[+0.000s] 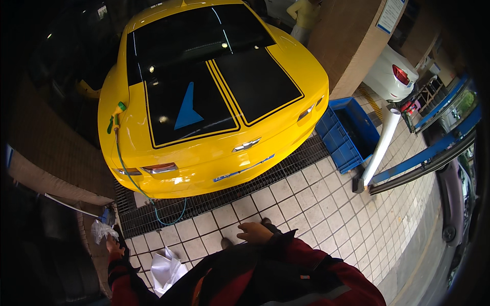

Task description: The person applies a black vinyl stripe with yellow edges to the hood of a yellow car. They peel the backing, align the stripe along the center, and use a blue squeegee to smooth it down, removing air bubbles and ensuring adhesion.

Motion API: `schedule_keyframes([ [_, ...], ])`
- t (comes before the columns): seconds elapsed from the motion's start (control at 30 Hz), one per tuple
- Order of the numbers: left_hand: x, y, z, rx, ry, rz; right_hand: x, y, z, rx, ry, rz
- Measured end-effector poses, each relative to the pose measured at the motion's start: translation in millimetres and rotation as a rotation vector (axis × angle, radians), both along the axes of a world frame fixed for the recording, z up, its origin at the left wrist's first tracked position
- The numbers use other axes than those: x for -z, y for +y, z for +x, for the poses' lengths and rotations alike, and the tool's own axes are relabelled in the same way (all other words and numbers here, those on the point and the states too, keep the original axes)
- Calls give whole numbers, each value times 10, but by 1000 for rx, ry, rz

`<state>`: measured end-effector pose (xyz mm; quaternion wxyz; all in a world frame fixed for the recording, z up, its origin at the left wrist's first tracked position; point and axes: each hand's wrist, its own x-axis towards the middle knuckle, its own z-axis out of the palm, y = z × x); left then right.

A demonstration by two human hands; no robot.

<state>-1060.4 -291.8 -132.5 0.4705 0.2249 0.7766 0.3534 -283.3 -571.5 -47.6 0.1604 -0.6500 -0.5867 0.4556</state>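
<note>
Head view, left hand (115,248) at crumpled whitish sheet (103,232), grasp unclear, right hand (255,233) free, fingers loosely bent, glossy yellow-and-black car (219,104) ahead

No readable text: 1 white sign (391,16) on a pillar (349,43); 1 blue plate (244,169) on a car (217,147).

1. The left arm (125,280) stretches out to the person's left, well apart from the torso.
2. The left hand (115,248) points its fingers forward; their grip is too small to make out.
3. The right arm (319,256) bends inward across the body.
4. The right hand (255,233) is empty, fingers loosely bent, pointing left.
</note>
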Motion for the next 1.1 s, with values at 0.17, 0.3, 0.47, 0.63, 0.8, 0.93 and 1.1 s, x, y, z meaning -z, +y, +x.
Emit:
schedule_keyframes([
  [0.17, 1199, -941, 2636, 397, 147, -429, 425, -126, 457, -194, 29, -40],
  [0.3, 1071, -2022, 4781, 1273, 230, -726, 639, 55, 1015, -510, 16, -192],
  [0.47, -458, -929, 5969, 1445, -208, -946, 476, 137, 2041, -343, -20, -331],
  [0.63, -1747, 252, 7359, 1069, 91, 238, 368, 543, 2782, -396, -207, -424],
  [0.8, -2292, 1470, 8404, 1126, 663, 453, 419, 853, 3246, -229, -241, -170],
  [0.93, -2287, 2284, 8815, 1182, 838, 416, 555, 872, 3327, -70, -238, -103],
  [1.1, -2030, 2440, 8902, 1201, 874, 430, 798, 650, 3201, 5, -142, -164],
])
